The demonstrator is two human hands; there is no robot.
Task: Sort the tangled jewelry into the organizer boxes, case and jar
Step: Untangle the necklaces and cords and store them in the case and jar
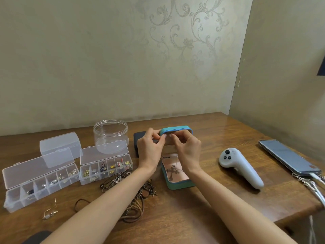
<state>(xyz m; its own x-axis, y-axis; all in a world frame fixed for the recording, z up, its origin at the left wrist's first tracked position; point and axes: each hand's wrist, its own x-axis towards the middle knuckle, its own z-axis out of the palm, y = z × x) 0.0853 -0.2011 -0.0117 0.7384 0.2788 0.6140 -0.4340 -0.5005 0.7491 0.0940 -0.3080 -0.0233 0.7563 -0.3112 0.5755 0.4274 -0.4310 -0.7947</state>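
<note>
Both hands were raised over the middle of the table [228,131], just in front of the upright lid [175,129] of the open teal case [177,186]. The left hand [150,148] and the right hand [189,149] had their fingers curled, with the fingertips drawn close together as in a pinch. Whatever lay between them was too small to make out, so I cannot tell what either held. In the case's pink tray lay a cross necklace [173,171].

The clear jar [110,136] stood towards the far edge, left of the case, with a dark flat box [139,140] between them. Near the left edge sat a long organizer box [40,189], lid open, with small pieces in its compartments. A shorter organizer box [105,170] stood to its right, also open and partly filled, and a closed clear box [59,144] stood behind them. A tangle of cords [135,196] lay under the left forearm near the front edge, and a loose earring [50,213] lay towards the front left corner. A white controller [241,169] lay right of the case, and a phone [288,156] lay along the right edge
</note>
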